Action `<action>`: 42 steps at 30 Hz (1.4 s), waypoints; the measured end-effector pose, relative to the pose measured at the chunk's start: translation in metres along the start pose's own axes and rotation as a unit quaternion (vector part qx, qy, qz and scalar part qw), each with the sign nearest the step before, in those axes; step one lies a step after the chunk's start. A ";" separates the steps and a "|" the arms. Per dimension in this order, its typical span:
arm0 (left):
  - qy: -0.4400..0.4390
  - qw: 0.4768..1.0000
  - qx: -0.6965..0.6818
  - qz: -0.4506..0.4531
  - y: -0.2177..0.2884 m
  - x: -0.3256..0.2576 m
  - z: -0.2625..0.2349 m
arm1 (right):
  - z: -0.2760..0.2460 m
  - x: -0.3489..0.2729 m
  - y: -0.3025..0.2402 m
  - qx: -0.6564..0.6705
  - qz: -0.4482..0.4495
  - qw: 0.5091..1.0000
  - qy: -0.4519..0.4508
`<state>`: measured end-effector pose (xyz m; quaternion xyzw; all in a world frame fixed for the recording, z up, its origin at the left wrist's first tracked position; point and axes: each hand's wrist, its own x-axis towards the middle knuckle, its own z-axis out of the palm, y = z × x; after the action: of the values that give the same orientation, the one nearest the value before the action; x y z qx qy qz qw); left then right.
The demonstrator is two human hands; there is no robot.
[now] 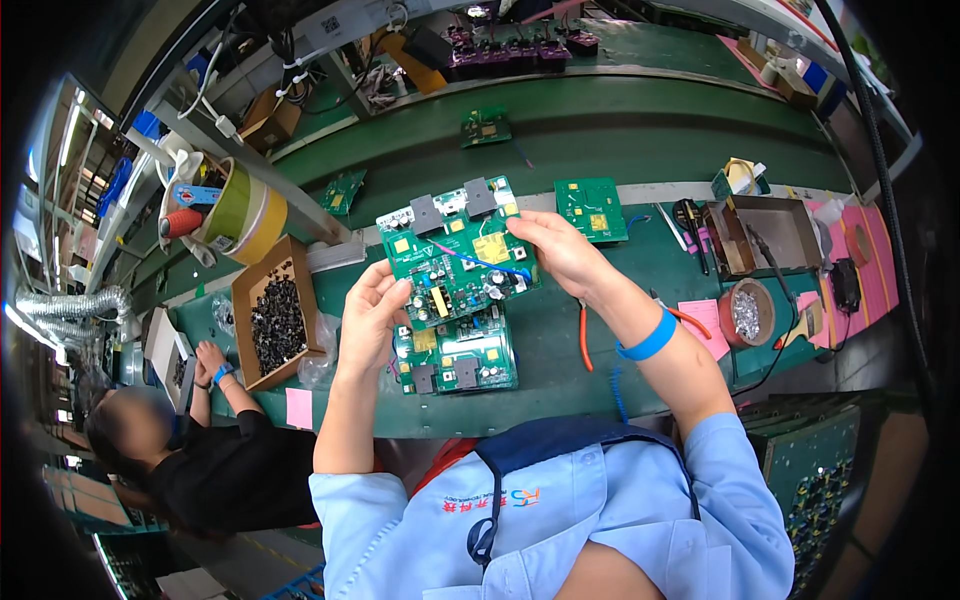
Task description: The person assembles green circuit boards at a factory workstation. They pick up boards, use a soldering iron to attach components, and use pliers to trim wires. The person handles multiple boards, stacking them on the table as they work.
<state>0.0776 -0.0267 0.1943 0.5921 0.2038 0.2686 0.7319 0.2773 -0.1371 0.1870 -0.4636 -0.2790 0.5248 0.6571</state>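
A green circuit board (pixel 455 250) with yellow pads, grey blocks and a blue wire is held up over the green bench. My left hand (pixel 372 310) grips its lower left edge. My right hand (pixel 560 252), with a blue wrist strap on the forearm, pinches its right edge near the blue wire. Directly under it a second green circuit board (pixel 460 355) lies flat on the bench.
A third green board (pixel 592 208) lies to the right, smaller boards (pixel 486 127) farther back. A cardboard box of black parts (pixel 272 322) stands left, tape rolls (pixel 240 208) behind it. Orange-handled pliers (pixel 585 338), a round tin (pixel 745 312) and a brown box (pixel 770 232) are right. Another person (pixel 215 470) works lower left.
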 end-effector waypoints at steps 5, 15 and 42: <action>0.005 0.997 -0.034 -0.064 0.004 -0.015 -0.016 | 0.002 -0.014 0.003 -0.185 -0.017 0.982 -0.015; 0.008 0.979 0.123 -0.164 -0.012 -0.059 -0.047 | 0.023 -0.043 0.041 -0.232 0.047 0.970 -0.059; -0.051 0.769 0.611 0.181 0.001 -0.034 0.031 | -0.069 0.037 -0.097 -0.403 -0.064 0.910 0.069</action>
<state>0.0704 -0.0719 0.2011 0.9529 0.1765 0.1848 0.1633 0.3884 -0.1259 0.2417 -0.7054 -0.4495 0.2915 0.4642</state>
